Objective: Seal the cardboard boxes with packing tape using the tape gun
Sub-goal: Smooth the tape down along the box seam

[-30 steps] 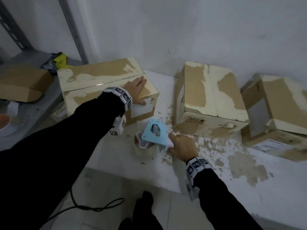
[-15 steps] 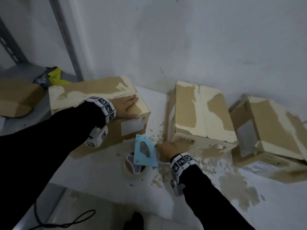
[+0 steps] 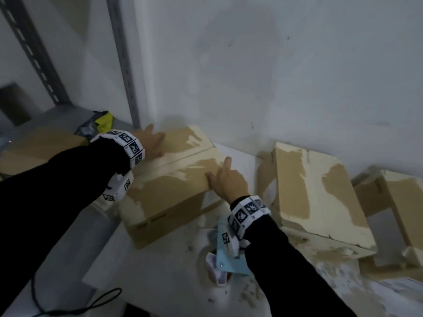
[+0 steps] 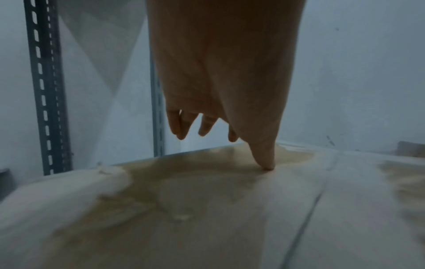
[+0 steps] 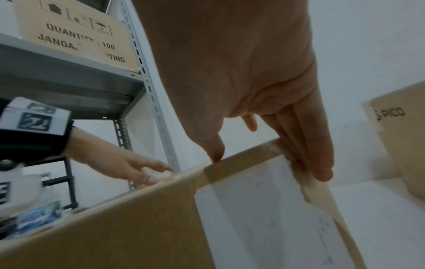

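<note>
My right hand (image 3: 229, 180) holds nothing: its fingers lie straight along the right end of the near box (image 3: 174, 186), fingertips over the top edge and thumb resting on that edge, as the right wrist view shows. My left hand (image 3: 152, 143) is flat and spread on the far flap of the same box, thumb tip pressed to the cardboard and the other fingers hanging past the far edge, so neither hand grips anything. The tape gun (image 3: 225, 255) lies on the white table (image 3: 160, 271) below my right wrist, light blue plate up, with its roll partly hidden by my sleeve. I judge the box to be light and fairly stiff, though its skin is torn and peeling in pale patches, so it may crumple if I press in mid-flap; I would steady it at the corners and edges, where the walls back the board. The surface looks dry and rough, unlikely to slip. The gun I would take by its handle, which I cannot make out from here. As to contents, the flaps of the near box are shut with a seam (image 4: 301, 227) running between them, and I cannot tell what is inside. The middle box (image 3: 315, 197) and the right box (image 3: 393, 209) are also closed, and their insides are hidden too. On the shelf (image 5: 69, 72) to the left sits a printed carton (image 5: 76, 32).
</note>
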